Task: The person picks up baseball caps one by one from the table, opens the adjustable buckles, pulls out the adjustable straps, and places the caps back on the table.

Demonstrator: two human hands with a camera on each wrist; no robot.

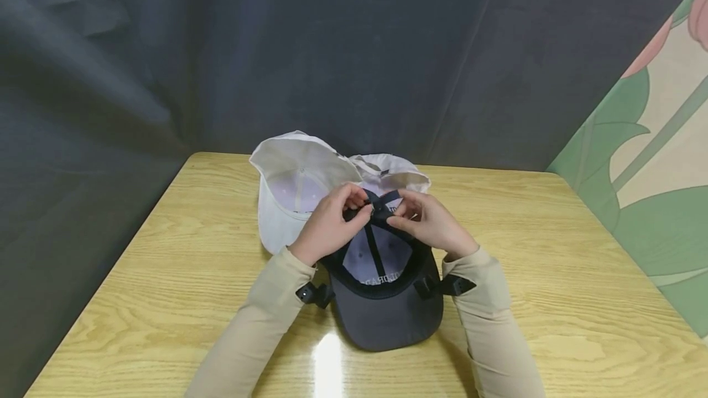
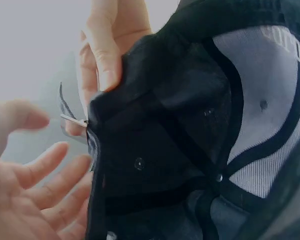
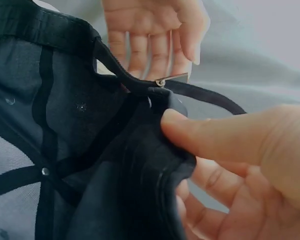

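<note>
A dark baseball cap (image 1: 387, 318) lies brim toward me, its inside facing up with mirrored lettering showing through the light front panel. Its back strap passes through a metal buckle (image 3: 161, 82), whose flap stands raised, and a loose strap end (image 3: 210, 96) sticks out beyond. My right hand (image 1: 428, 220) pinches the cap's back edge beside the buckle, thumb inside and fingers outside. My left hand (image 1: 334, 223) is at the strap's other side, fingers spread behind it; its thumb (image 2: 27, 115) stays apart from the buckle flap.
A white cap (image 1: 271, 214) stands tilted at the left behind my left hand. Another pale cap (image 1: 412, 177) is behind the dark one, partly hidden. All are on a wooden table (image 1: 553, 300), with a dark curtain (image 1: 354, 60) at its back edge.
</note>
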